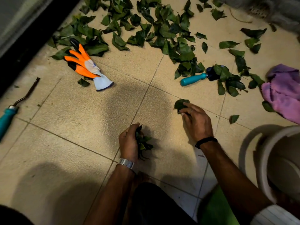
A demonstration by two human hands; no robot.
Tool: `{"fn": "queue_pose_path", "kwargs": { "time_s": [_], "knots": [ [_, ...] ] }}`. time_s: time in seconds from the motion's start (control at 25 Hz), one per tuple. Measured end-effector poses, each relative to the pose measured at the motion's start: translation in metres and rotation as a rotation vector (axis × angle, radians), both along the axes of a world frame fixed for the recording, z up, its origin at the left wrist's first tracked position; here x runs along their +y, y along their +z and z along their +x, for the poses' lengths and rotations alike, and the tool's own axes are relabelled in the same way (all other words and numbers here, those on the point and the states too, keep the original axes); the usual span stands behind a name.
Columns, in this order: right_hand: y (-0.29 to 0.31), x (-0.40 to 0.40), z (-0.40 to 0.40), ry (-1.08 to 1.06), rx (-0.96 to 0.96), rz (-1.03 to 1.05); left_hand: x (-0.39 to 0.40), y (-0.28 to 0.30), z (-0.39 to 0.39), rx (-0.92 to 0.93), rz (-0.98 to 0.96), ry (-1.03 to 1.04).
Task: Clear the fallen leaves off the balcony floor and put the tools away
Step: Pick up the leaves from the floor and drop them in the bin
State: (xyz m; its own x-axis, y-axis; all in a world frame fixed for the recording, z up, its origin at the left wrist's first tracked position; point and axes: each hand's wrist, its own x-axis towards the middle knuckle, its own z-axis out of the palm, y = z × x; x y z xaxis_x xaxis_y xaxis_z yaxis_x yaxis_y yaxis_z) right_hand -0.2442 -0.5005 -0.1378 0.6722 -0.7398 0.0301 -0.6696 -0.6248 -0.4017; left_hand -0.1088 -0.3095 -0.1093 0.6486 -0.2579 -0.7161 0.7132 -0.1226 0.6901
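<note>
Green fallen leaves [164,30] lie scattered across the far half of the tiled balcony floor [65,124]. My left hand [128,142] grips a bunch of gathered leaves [143,143] just above the floor. My right hand [197,120] reaches forward, its fingers pinching a single leaf [179,104] on the tile. A teal-handled trowel [194,79] lies among leaves at the right, its dark blade partly covered. A teal-handled hand rake [9,114] lies at the left edge. An orange and grey glove [86,65] lies flat at the upper left.
A white bucket [266,159] stands at the right beside my right forearm. A purple cloth [282,93] is bunched at the right edge. A dark door frame [29,39] runs along the upper left. Loose leaves [233,118] lie near the bucket.
</note>
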Motion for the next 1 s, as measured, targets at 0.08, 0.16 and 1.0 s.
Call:
{"fn": "queue_pose_path", "kwargs": {
  "time_s": [0.08,0.16,1.0],
  "knots": [
    [-0.004,0.006,-0.002,-0.019,-0.025,-0.034,-0.001,0.003,-0.003,0.011,0.009,-0.001],
    [-0.003,0.011,-0.001,-0.043,-0.065,-0.055,0.000,0.002,-0.003,0.019,0.015,0.000],
    [0.064,0.132,0.099,-0.758,-1.102,1.155,-0.039,0.025,0.006,0.096,-0.357,0.103]
  ]
}}
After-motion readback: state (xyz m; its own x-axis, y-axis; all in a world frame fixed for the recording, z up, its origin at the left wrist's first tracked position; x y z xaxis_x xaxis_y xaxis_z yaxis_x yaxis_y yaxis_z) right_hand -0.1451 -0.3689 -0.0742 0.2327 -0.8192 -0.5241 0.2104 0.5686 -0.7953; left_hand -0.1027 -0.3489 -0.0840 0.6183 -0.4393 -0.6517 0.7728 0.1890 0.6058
